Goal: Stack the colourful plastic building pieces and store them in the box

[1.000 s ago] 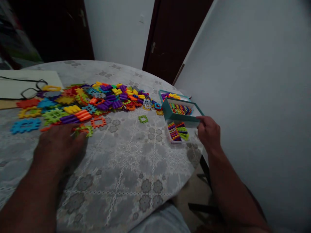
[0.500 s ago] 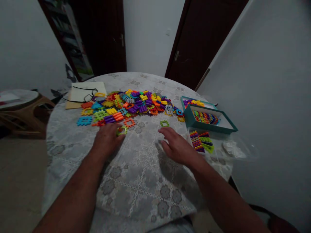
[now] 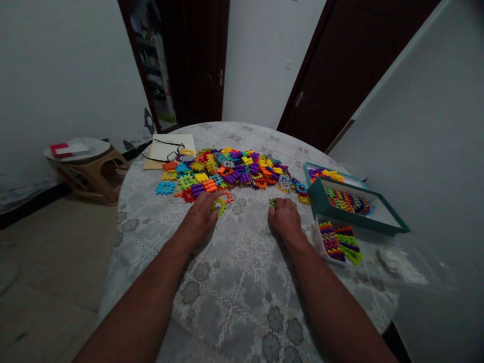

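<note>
My left hand (image 3: 202,217) is closed on a yellow-green toothed frame piece (image 3: 220,206), low over the tablecloth at the near edge of the pile. To the right, my right hand (image 3: 286,217) has its fingers curled down on a small green toothed frame piece (image 3: 271,202); most of that piece is hidden under the fingers. A big pile of coloured plastic interlocking pieces (image 3: 242,169) spreads beyond both hands. An orange frame piece (image 3: 228,197) lies just past my left hand, and a blue one (image 3: 165,188) sits at the pile's left end.
At the right stand a teal box (image 3: 317,199) and a clear plastic tub (image 3: 319,242), both with joined coloured pieces, beside a clear lid (image 3: 427,262). Glasses (image 3: 171,155) rest on a notebook (image 3: 185,139) at the back left. A stool (image 3: 98,171) stands left of the table.
My right hand has come down and curled its fingers over the green frame piece, which lay uncovered before. The left hand keeps its yellow-green piece. The view has turned left.
</note>
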A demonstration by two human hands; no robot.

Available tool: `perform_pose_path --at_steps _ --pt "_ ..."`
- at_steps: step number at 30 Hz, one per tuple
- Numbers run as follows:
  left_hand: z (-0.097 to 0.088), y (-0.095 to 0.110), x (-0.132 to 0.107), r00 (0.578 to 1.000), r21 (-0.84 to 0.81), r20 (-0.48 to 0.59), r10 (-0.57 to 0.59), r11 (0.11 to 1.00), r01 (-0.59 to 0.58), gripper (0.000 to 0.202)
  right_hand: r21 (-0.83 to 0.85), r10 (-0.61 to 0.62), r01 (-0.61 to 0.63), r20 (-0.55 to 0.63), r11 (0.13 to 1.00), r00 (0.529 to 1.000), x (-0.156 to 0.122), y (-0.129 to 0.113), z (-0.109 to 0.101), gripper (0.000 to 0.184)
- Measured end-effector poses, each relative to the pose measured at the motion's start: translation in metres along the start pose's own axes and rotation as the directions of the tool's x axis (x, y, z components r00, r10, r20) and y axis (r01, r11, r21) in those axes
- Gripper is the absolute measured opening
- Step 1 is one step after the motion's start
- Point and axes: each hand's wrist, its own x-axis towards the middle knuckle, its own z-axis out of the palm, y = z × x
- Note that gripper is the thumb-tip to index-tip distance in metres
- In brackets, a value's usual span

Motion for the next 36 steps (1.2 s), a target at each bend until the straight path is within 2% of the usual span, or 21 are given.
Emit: perform_pose_path --at_steps 3,5,7,9,12,18,24,28,31,36 --pt "-0.001 0.003 0.002 1.000 -0.004 0.009 -0.025 1.000 0.025 0.058 0.204 -0.091 0.101 -0.060 0.974 0.994 0.001 -0.005 0.009 0.041" --pt "0.001 0.003 0.004 0.999 0.007 0.006 -0.045 0.999 0.045 0.057 0.340 -0.206 0.221 -0.081 0.914 0.975 0.000 -0.014 0.011 0.045" --pt "0.004 0.002 0.007 0.998 0.029 0.003 -0.062 0.998 0.062 0.057 0.426 -0.319 0.321 -0.080 0.846 0.944 -0.002 -0.021 0.013 0.046" --pt "0.008 0.000 0.010 0.997 0.059 0.001 -0.078 0.995 0.078 0.056 0.463 -0.379 0.364 -0.065 0.808 0.923 -0.004 -0.026 0.013 0.045" --pt "0.012 -0.002 0.019 0.995 0.120 0.007 -0.102 0.988 0.100 0.058 0.474 -0.380 0.351 -0.037 0.808 0.924 -0.004 -0.029 0.012 0.045" --pt "0.012 0.002 0.046 0.973 0.259 0.167 -0.161 0.959 0.115 0.058 0.510 -0.357 0.312 -0.010 0.801 0.934 0.000 -0.029 0.010 0.046" --pt "0.007 0.011 0.070 0.941 0.384 0.223 -0.254 0.910 0.154 0.056 0.550 -0.306 0.261 -0.010 0.793 0.952 0.002 -0.030 0.014 0.047" --pt "0.001 0.011 0.083 0.891 0.446 0.311 -0.330 0.879 0.170 0.046 0.562 -0.288 0.238 0.000 0.792 0.958 0.005 -0.031 0.015 0.049" --pt "0.001 0.002 0.093 0.846 0.495 0.366 -0.388 0.851 0.176 0.040 0.549 -0.281 0.228 0.013 0.804 0.960 0.007 -0.031 0.017 0.051" --pt "0.007 -0.010 0.105 0.817 0.574 0.320 -0.480 0.784 0.235 0.029 0.526 -0.273 0.227 0.008 0.819 0.962 0.010 -0.033 0.020 0.053"
